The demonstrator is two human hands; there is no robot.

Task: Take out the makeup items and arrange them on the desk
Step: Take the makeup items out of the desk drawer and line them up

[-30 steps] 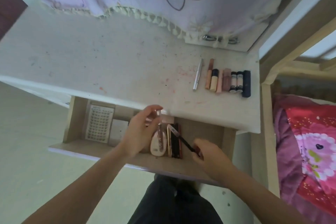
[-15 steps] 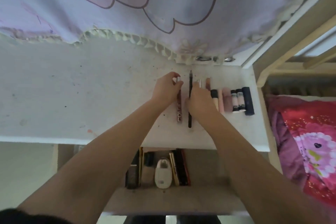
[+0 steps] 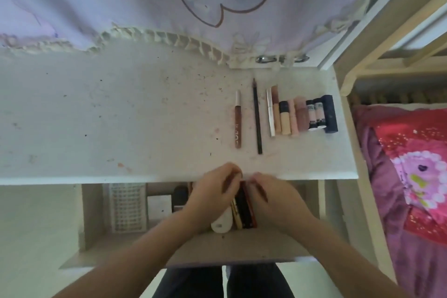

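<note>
I see the surface ahead of both hands, the open drawer under them. Dark slim cases lie between the left hand and right hand, long axis pointing away; both equally near. Fingers curled, grip unclear.

my fingers: blurred; grip unclear on both my left hand and right hand
drawer items: partly hidden under my hands
legs: cut off below
</note>
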